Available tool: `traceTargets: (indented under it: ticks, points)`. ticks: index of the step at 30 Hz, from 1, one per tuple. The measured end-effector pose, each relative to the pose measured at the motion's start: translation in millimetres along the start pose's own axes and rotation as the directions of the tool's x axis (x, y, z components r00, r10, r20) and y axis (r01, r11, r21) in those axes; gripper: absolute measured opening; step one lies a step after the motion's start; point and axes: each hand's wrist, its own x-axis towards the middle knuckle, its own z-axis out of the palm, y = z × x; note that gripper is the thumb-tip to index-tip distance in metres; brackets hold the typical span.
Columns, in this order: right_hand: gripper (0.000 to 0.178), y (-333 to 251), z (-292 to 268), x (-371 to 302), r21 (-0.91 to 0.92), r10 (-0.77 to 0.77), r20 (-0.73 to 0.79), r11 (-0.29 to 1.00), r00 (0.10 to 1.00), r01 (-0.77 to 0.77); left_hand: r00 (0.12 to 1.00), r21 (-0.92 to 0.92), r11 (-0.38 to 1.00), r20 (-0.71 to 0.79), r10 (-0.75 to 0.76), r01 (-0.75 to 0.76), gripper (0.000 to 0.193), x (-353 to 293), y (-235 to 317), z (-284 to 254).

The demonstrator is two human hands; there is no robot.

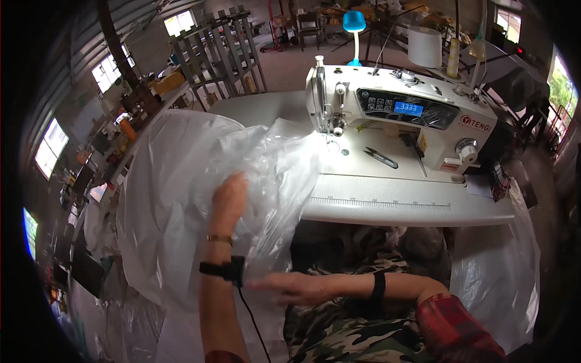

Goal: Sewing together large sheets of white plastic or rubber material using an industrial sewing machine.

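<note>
A large sheet of translucent white plastic (163, 199) drapes over the left part of the sewing machine table and hangs down in front. On its crumpled upper part rests my left hand (230, 196); motion and the angle hide its fingers. My right hand (296, 288) reaches leftward across my lap, low over the plastic beside my left forearm. Its fingers look stretched out and are slightly smeared. The white sewing machine (399, 100) stands to the right, its lit needle area at the sheet's right edge.
Black thread snips (381, 158) lie on the machine bed. A white thread cone (425, 47) and a blue-shaded lamp (354, 22) stand behind. More plastic (496, 278) hangs at the right. A cable (254, 320) trails from the black band (224, 269) on my left wrist.
</note>
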Motion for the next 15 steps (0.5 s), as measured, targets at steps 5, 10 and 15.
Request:
traceTargets:
  ticks: [5, 10, 15]
  points:
    - [0.035, 13, -28, -9, -0.050, 0.356, 0.169, 0.934, 0.919, -0.353, 0.988, 0.038, 0.989, -0.052, -0.144, 0.146, 0.029, -7, -72, 16]
    - [0.031, 47, -41, 7, 0.125, 0.288, -0.462, 0.958, 0.839, -0.259, 0.980, -0.023, 0.980, 0.033, -0.198, 0.199, 0.032, -5, -76, 11]
    - [0.036, 45, -18, 31, 0.181, 0.320, -0.384, 0.946, 0.866, -0.270, 0.963, -0.030, 0.968, 0.113, -0.244, 0.249, 0.033, -2, -69, 0]
